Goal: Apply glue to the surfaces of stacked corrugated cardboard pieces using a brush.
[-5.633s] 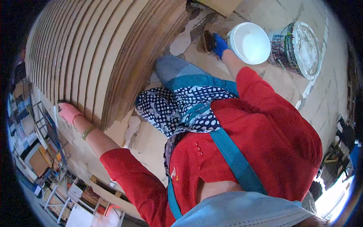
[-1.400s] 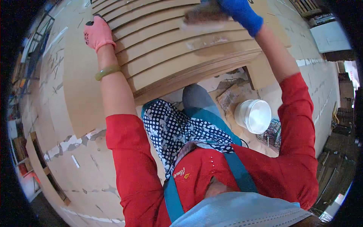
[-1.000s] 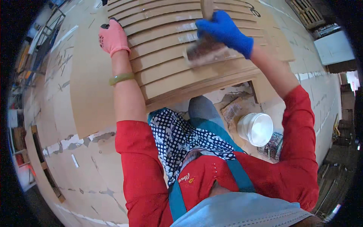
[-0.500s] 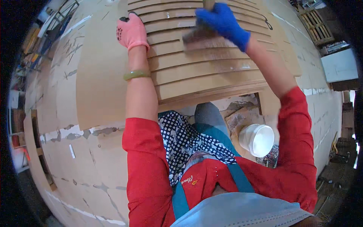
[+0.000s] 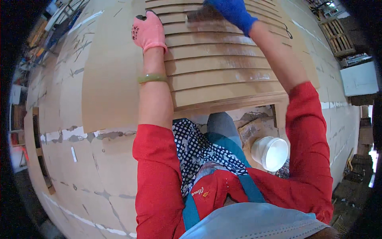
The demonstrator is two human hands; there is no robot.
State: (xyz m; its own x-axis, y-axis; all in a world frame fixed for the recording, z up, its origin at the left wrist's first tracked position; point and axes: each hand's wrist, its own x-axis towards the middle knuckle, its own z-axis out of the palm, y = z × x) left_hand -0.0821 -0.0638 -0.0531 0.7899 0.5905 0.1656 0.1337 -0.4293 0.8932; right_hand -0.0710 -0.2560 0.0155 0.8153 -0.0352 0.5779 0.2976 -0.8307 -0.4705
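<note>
Overlapping brown cardboard sheets point(image 5: 217, 63) lie fanned in steps before me, with wet, shiny patches on their exposed strips. My right hand point(image 5: 232, 16), in a blue glove, is closed on a wide flat brush point(image 5: 199, 20). The brush's dark, blurred head lies against the far strips; its handle is hidden by the hand and the top edge. My left hand point(image 5: 149, 32), in a pink glove with dark fingertips, rests on the left ends of the strips. Its thumb stands apart from the fingers, which bend down and are partly hidden.
A white bucket point(image 5: 270, 153) stands by my legs, right of centre, below the cardboard's near edge. A larger flat board point(image 5: 107, 79) extends under the sheets to the left. A wooden pallet point(image 5: 336, 36) and a white box point(image 5: 360, 79) are at the far right.
My right hand and the brush have moved away from me, onto farther strips. My left hand and the sheets appear slightly farther right as the view shifts.
</note>
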